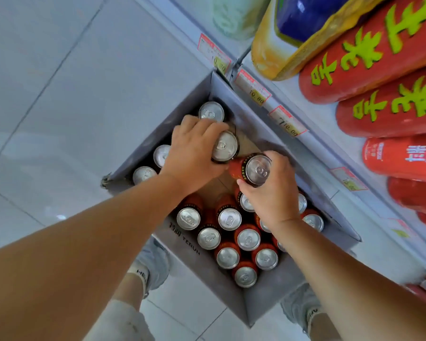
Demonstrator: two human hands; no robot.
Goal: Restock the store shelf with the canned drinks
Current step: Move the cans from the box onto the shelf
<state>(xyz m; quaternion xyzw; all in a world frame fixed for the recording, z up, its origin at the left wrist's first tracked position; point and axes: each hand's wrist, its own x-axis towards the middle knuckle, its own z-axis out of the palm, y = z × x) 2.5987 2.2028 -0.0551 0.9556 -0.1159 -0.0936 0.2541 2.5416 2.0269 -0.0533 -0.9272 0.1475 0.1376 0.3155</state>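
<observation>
The store shelf (330, 146) runs along three o'clock. The cardboard box (268, 299) sits at centre, its loose cans (229, 219) crowded toward five o'clock. Best to lift both picks straight up, clear of their neighbours, before swinging toward the shelf. The left hand (192, 153), palm down, grasps an upright can (224, 146). The right hand (273, 193) grasps a tilted red can (257, 169).

Left hand (194, 153) grips a silver-topped dark drink can (224, 146) inside the open grey cardboard box (268, 308) on the floor. Right hand (274, 193) holds a tilted red aluminium can (255, 169), touching the first. More red cans (229, 219) stand upright in the box. White store shelf (330, 134) is just beside it.
</observation>
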